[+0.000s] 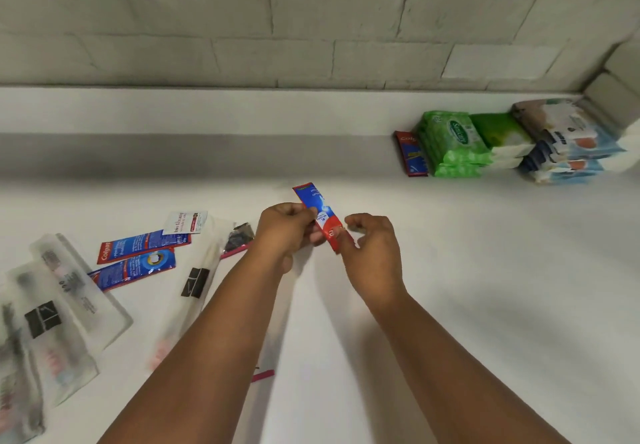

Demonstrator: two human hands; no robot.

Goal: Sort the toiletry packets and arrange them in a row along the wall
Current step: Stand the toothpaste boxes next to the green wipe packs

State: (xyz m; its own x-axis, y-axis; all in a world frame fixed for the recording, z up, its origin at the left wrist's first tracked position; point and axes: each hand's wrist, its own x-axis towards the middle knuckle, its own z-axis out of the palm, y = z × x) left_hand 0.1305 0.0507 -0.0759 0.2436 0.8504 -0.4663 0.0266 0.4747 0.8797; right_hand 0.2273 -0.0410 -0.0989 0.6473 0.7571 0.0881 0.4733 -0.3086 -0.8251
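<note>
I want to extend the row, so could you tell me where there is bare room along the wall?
Bare ledge runs left from the standing red Colgate packet across to the frame's left edge. The right corner is crowded with green wipes and stacked packs; the near left is littered with loose sachets.

Background: pale painted brick wall [311, 21] beyond the hands; raised white ledge [207, 107] along its base; white table [485, 287] beneath, with a shadowed band at the ledge's foot.

Glossy foil toothpaste sachet [320, 217], frosted plastic pouches [74, 291], matt painted brick wall [242, 21].
</note>
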